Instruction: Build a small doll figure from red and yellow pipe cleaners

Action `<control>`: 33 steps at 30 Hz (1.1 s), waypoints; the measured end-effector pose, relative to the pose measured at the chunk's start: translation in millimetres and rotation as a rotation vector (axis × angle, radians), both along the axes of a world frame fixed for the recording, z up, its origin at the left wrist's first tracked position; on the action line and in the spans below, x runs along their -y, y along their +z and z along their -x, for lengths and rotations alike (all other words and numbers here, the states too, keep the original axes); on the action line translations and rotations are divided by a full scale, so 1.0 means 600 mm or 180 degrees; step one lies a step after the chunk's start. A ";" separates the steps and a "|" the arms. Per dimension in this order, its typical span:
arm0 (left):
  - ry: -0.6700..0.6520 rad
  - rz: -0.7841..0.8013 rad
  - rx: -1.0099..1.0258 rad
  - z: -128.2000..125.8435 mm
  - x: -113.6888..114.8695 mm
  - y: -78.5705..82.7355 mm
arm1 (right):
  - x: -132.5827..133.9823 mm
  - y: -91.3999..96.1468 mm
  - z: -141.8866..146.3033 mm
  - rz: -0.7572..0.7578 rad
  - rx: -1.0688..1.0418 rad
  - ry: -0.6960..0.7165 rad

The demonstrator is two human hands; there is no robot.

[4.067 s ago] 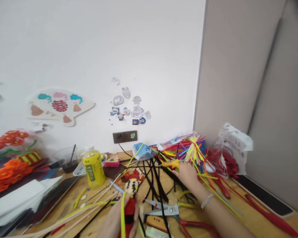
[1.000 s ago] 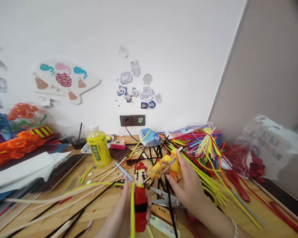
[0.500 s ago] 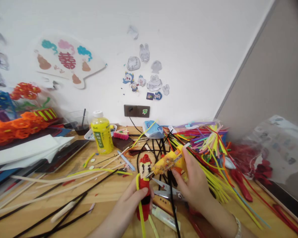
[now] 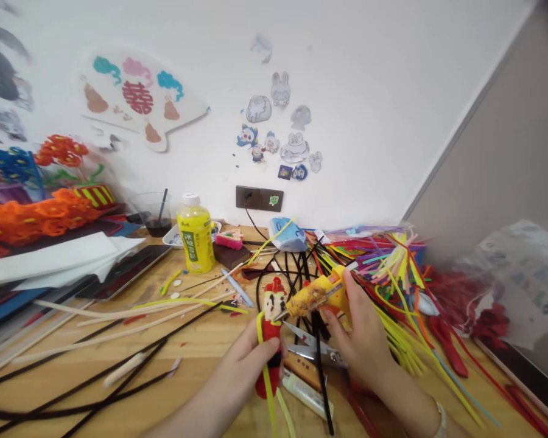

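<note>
My left hand (image 4: 254, 351) is closed around a small red figure (image 4: 270, 330) with a pale face and a red top, held upright above the table. A yellow pipe cleaner (image 4: 266, 380) runs down the figure's front under my thumb. In my right hand (image 4: 363, 328) is a yellow hot glue gun (image 4: 314, 296), stained brown, with a glue stick poking out of its back end. The gun's metal nozzle is at the figure's neck, just below the face; whether it touches I cannot tell. Scissors (image 4: 308, 348) lie open beneath my hands.
A yellow drink bottle (image 4: 196, 237) stands toward the back, beside a clear cup (image 4: 158, 219). Bundles of coloured pipe cleaners (image 4: 393, 261) spread over the right side. Black and cream pipe cleaners (image 4: 119, 380) lie at left. A glue tube (image 4: 307, 395) is near the front.
The whole view has shifted, so things appear slightly further right. Both hands keep their holds, and the glue gun's nozzle stays at the figure's neck.
</note>
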State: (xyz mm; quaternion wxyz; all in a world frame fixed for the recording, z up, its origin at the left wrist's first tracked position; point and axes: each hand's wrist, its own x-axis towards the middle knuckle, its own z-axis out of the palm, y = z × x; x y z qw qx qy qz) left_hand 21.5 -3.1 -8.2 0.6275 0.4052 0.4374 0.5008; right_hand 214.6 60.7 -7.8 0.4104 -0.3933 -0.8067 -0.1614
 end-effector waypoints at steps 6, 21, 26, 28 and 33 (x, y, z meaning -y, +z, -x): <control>0.0083 0.0066 -0.0052 -0.002 0.003 0.010 | -0.002 -0.001 0.000 -0.0025 0.0035 -0.0007; 0.0098 0.0152 0.0009 -0.003 0.003 0.013 | -0.004 0.001 0.004 0.0029 0.0016 0.0013; 0.0059 0.0281 0.0071 -0.004 0.002 0.016 | -0.004 0.000 0.004 0.0032 0.0037 -0.0004; 0.0061 0.0311 0.0081 -0.005 0.002 0.018 | -0.004 -0.001 0.004 0.0035 0.0042 -0.0015; 0.0130 0.0285 0.0075 -0.005 0.002 0.020 | -0.004 -0.002 0.003 0.0025 0.0061 -0.0021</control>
